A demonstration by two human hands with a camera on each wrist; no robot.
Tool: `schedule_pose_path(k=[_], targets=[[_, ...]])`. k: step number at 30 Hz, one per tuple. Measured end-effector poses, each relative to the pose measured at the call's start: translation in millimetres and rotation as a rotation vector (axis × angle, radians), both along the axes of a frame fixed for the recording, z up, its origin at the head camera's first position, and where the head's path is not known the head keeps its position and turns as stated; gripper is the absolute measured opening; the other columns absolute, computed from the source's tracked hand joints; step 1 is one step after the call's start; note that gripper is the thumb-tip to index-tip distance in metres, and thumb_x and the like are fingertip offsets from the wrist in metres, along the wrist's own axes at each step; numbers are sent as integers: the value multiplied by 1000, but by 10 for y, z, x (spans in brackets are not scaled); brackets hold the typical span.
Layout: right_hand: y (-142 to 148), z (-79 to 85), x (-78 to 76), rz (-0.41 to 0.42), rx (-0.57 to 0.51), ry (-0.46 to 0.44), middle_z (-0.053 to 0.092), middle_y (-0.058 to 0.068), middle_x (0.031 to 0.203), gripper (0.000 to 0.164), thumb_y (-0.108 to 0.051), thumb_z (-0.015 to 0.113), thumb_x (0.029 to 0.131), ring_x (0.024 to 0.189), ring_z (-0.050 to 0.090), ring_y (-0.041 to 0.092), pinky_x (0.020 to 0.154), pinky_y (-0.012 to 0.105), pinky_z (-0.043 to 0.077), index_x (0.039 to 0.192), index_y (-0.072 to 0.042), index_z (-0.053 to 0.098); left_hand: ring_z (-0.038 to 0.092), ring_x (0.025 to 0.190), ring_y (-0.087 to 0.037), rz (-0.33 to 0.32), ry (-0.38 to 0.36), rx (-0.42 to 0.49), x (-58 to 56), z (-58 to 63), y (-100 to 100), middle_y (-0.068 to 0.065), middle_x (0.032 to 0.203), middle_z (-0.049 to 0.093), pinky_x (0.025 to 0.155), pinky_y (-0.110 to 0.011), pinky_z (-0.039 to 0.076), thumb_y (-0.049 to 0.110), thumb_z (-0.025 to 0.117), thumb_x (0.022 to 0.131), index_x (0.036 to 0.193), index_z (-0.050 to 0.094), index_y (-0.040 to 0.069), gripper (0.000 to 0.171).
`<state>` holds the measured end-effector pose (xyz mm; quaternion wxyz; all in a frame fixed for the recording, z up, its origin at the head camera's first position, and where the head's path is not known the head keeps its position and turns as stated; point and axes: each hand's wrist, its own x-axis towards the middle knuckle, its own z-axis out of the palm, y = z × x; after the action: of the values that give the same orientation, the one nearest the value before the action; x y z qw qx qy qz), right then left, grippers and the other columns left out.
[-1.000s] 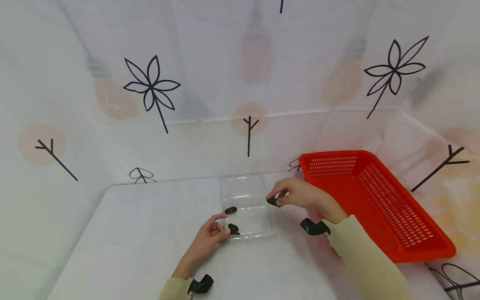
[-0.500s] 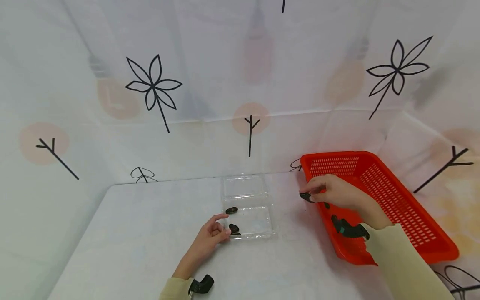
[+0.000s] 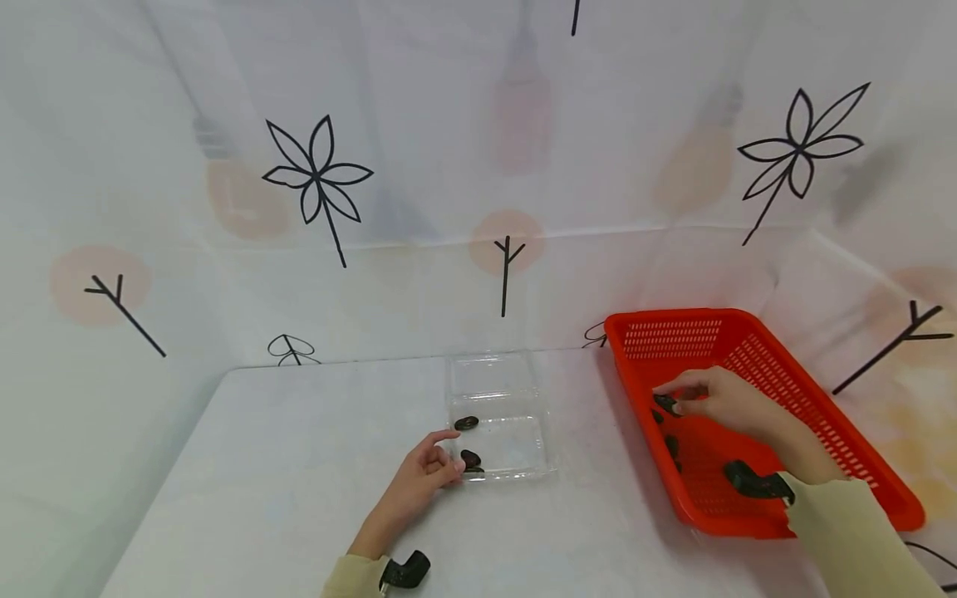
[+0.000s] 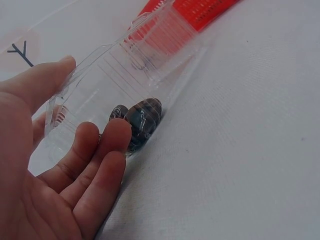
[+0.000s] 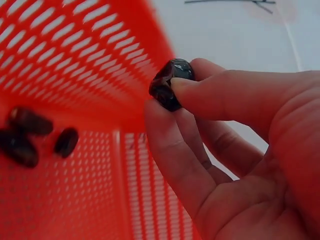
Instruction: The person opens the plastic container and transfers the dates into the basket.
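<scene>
My right hand (image 3: pixel 736 403) is over the red basket, pinching a dark, glossy, oval date-like piece (image 5: pixel 169 84) between thumb and fingertips. Several similar dark pieces (image 3: pixel 671 447) lie on the basket floor along its left side. On the white table, my left hand (image 3: pixel 420 475) holds the left side of an open clear plastic clamshell box (image 3: pixel 512 444), its fingers loosely curled around the wall. Inside that box, one dark piece (image 3: pixel 466 423) rests at the left, and others (image 3: pixel 471 459) sit close together at the front left corner, near the left fingertips.
The red perforated basket (image 3: pixel 691 502) stands on the right part of the table, its walls raised. A white patterned cloth (image 3: pixel 419 282) hangs behind the table (image 3: pixel 292 465). Black camera mounts (image 3: pixel 406 570) are strapped to both wrists.
The right hand, carrying the dark date-like piece, has moved right from beside the box to over the basket. The left hand stays at the box. The head view has shifted slightly.
</scene>
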<state>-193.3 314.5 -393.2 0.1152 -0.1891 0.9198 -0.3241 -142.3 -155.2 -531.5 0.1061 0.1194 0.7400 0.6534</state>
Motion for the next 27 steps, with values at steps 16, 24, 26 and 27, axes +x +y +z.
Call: schedule_pose_path(k=[16, 24, 26, 27], targets=[[346, -270, 13, -61, -78, -194, 67, 15, 118, 33, -8, 67, 94, 96, 64, 23, 79, 33, 53, 126, 2, 66, 66, 78, -23, -6, -12, 5, -12, 4, -11, -7, 83, 59, 71, -28, 52, 5, 69, 94, 140, 46, -2, 53], [402, -305, 39, -60, -124, -245, 66, 19, 120, 33, -5, 64, 94, 98, 65, 25, 79, 29, 54, 126, 4, 64, 66, 78, -19, 12, -3, -10, -8, 2, 3, -6, 84, 59, 71, -26, 51, 11, 71, 93, 141, 49, 5, 52], [410, -306, 45, -69, -121, -246, 66, 19, 119, 33, -5, 64, 94, 98, 65, 25, 79, 30, 54, 126, 4, 65, 66, 79, -19, 11, 4, -11, -8, 1, 6, -7, 85, 59, 71, -26, 51, 13, 72, 93, 140, 50, 5, 52], [414, -308, 46, -72, -119, -245, 66, 19, 119, 33, -4, 64, 94, 98, 65, 24, 79, 30, 54, 126, 4, 65, 66, 78, -19, 10, 8, -11, -7, 2, 6, -7, 85, 59, 71, -26, 51, 13, 72, 93, 140, 50, 5, 52]])
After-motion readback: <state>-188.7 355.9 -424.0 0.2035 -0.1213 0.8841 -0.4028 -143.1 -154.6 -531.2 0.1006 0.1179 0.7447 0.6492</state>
